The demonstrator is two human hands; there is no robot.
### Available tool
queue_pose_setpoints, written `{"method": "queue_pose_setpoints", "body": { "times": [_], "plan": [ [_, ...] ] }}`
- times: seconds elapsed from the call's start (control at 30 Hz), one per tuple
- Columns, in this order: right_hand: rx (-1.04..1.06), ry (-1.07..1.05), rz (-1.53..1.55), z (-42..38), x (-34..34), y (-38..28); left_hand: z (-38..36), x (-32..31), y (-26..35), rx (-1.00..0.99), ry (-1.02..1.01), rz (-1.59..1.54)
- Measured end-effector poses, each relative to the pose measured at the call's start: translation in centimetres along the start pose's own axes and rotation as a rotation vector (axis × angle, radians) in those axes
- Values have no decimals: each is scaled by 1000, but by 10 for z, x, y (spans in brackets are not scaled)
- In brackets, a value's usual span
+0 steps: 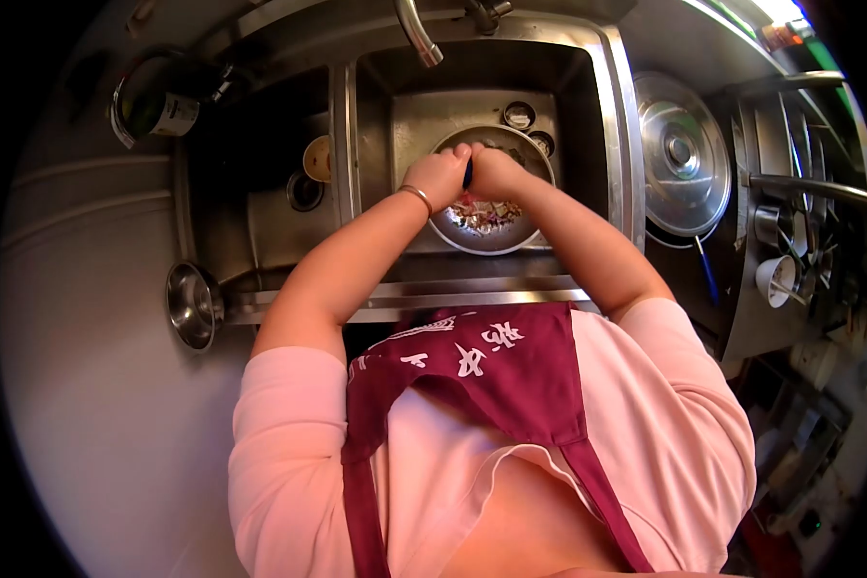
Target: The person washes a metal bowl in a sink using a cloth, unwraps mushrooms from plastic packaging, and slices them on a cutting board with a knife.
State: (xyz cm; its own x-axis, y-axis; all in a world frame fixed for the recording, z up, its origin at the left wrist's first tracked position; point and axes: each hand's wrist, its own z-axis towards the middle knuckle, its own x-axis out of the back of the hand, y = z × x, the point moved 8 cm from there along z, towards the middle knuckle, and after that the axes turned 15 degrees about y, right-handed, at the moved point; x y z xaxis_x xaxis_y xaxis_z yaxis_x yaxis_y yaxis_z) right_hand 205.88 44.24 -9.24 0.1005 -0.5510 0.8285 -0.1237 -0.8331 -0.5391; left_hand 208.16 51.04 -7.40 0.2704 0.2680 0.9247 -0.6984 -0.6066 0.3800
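Head view: both hands, left hand point(437, 175) and right hand point(496, 173), clamped together on a dark-handled tool point(467, 173) above the round steel bowl point(539, 226) of scraps; steady scraping seems underway

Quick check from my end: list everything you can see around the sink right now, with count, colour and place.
Sink: two steel basins, side by side at top centre.
Tap: one, steel, above the right basin.
Bowl: one, steel, in the right basin, with mixed scraps in it.
Dark handle: one, gripped between both hands over the bowl; what it belongs to is hidden.
Small pot: one, steel, at the counter edge on the left.
Lid: one, steel, right of the sink.
White cup: one, in the rack at far right.
Apron: one, maroon with white characters, over a pink shirt.
Bracelet: one, metal, left wrist.
Left hand; right hand: both closed on the dark handle.
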Motion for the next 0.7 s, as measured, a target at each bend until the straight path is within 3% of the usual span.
{"method": "queue_pose_setpoints", "body": {
  "times": [0.07,0.13,0.17,0.2,0.27,0.33,0.4,0.47,0.53,0.67,0.7],
  "plan": [
    [-43,33,244,2,11,5,-2,11,3,-13,100,69],
    [-101,-56,470,1,18,11,-4,31,18,-158,200,9],
    [-125,-89,541,-2,25,11,-4,39,17,-41,157,10],
    [-146,-120,611,-3,41,6,-3,41,17,-43,158,10],
    [-297,-196,868,-14,71,0,-6,45,-6,256,203,-308],
    [-239,-241,1067,-11,93,-2,-9,23,-35,419,223,-660],
    [-124,-176,1033,-1,114,3,-30,14,-20,945,-186,-1337],
    [18,-99,995,5,130,-3,-40,20,14,1056,-356,-1790],
    [140,-216,1292,8,129,-29,-46,29,51,983,-592,-2197],
    [203,-497,1648,-7,126,-107,-44,75,113,570,-731,-2514],
    [256,-575,1808,-20,130,-122,-44,82,120,543,-734,-2559]
  ]
}}
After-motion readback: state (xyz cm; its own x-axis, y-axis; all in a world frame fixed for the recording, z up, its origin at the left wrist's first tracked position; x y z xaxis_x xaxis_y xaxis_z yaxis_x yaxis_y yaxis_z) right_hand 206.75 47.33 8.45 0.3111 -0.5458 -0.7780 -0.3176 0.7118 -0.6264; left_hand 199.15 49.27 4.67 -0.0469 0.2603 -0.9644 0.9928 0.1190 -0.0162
